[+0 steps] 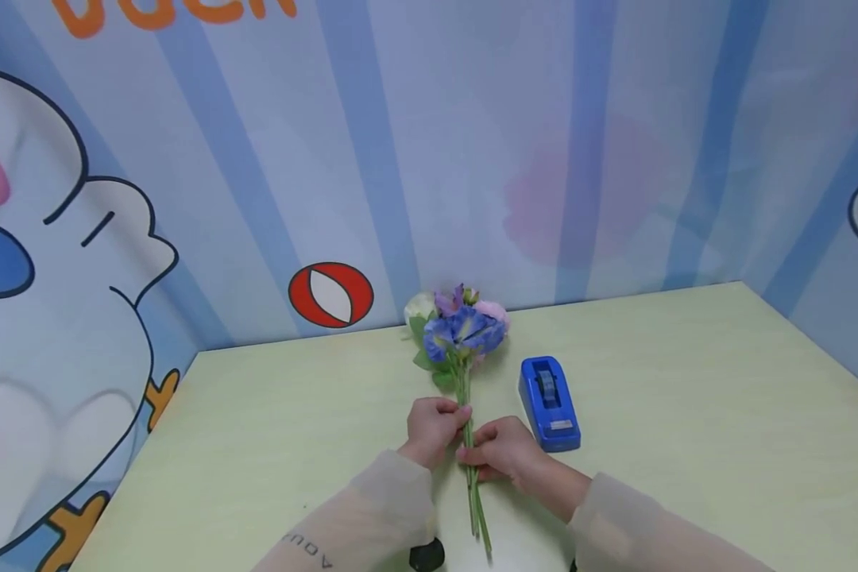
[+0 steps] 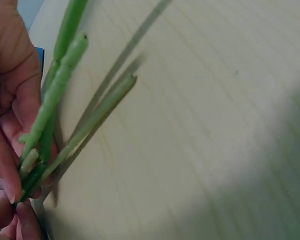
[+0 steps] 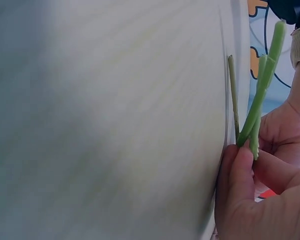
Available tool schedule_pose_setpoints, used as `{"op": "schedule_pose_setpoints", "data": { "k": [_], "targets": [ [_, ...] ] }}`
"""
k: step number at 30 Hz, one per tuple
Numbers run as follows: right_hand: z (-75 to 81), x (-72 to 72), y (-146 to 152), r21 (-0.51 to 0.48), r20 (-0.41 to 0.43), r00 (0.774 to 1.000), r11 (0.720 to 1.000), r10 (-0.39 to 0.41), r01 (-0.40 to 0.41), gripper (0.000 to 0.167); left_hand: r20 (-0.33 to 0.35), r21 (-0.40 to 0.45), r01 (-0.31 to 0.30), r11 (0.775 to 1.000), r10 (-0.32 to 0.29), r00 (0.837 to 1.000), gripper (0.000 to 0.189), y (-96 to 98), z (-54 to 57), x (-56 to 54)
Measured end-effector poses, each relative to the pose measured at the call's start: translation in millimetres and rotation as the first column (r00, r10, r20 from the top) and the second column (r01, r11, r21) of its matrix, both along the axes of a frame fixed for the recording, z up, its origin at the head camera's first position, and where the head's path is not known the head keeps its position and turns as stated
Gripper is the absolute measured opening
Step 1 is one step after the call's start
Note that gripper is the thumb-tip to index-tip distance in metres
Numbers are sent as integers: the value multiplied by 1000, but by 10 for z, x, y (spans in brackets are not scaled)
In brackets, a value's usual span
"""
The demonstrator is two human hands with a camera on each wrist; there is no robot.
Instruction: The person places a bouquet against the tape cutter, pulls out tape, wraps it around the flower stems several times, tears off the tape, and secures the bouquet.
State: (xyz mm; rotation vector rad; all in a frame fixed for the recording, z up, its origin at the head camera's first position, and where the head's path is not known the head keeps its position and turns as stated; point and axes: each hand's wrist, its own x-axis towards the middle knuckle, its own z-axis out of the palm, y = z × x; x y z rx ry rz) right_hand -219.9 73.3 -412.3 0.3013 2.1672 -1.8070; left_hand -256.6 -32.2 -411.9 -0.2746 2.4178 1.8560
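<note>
A bouquet of artificial flowers [image 1: 465, 330] in blue, purple, pink and white lies over the table, blooms toward the wall. Its green stems [image 1: 481, 516] run toward me, and their cut ends spread apart in both wrist views. My left hand [image 1: 432, 429] pinches the stems just below the leaves. Slightly lower, my right hand [image 1: 508, 451] pinches the same stems between thumb and fingers. In the right wrist view the right hand's fingertips [image 3: 244, 157] close round the green stems [image 3: 264, 90]. The left wrist view has both hands close together at the stems [image 2: 55, 100].
A blue tape dispenser [image 1: 550, 403] with a roll in it stands right of the bouquet, close to my right hand. The pale table [image 1: 293, 413] meets a wall [image 1: 472, 159] with cartoon pictures at its back edge. A small black object [image 1: 427, 554] shows below my left sleeve.
</note>
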Motion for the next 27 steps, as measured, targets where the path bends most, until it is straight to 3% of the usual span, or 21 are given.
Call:
{"op": "schedule_pose_setpoints", "data": {
  "k": [14, 21, 27],
  "targets": [
    [81, 37, 96, 34, 17, 999, 999, 39, -39, 12, -34, 17, 22, 1000, -22, 999, 12, 9, -57, -14],
    [127, 20, 182, 33, 21, 998, 997, 64, -64, 15, -116, -63, 58, 996, -65, 991, 14, 2, -60, -3],
    [222, -36, 275, 30, 8, 997, 997, 76, -76, 16, -126, -75, 94, 993, -103, 987, 16, -18, -63, -12]
  ]
}}
